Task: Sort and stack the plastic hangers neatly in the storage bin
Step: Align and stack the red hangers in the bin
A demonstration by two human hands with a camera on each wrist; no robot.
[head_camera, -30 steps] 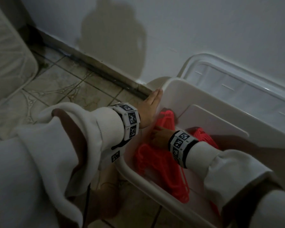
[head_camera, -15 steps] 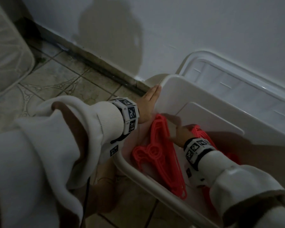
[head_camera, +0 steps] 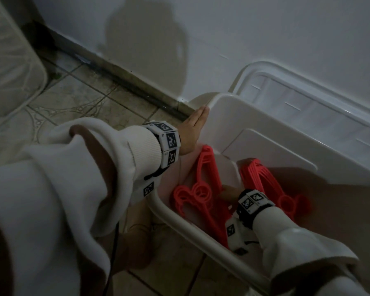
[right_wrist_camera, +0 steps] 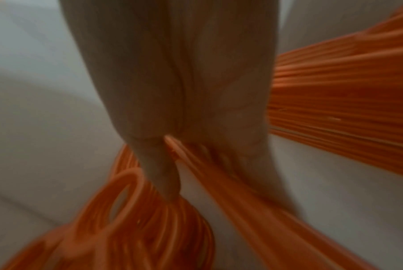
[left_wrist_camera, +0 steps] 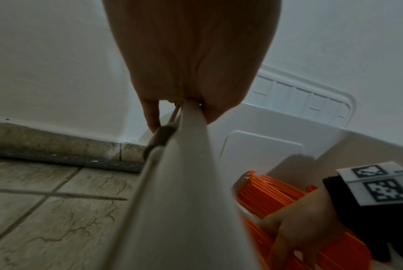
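Note:
A white storage bin [head_camera: 265,116] stands on the floor with two stacks of red-orange plastic hangers inside. The left stack [head_camera: 203,178] lies along the left wall, hooks toward me. The right stack [head_camera: 263,180] lies beside it, partly hidden by my right sleeve. My right hand [head_camera: 229,192] is down in the bin between the stacks. The right wrist view shows my right hand [right_wrist_camera: 218,191] gripping the left stack's bars [right_wrist_camera: 149,228], thumb on one side and fingers on the other. My left hand [head_camera: 193,127] straddles the bin's left rim [left_wrist_camera: 186,164], fingers flat outside, thumb inside.
The bin's clear lid [head_camera: 308,99] leans against the white wall behind it. A tiled floor [head_camera: 73,99] and a dark baseboard lie to the left. A pale quilted mattress edge [head_camera: 6,60] fills the far left. A black cable runs under my left sleeve.
My right hand has slid back toward me along the left stack, from its far tip to near the hooks, uncovering both stacks. My left hand has stayed on the rim.

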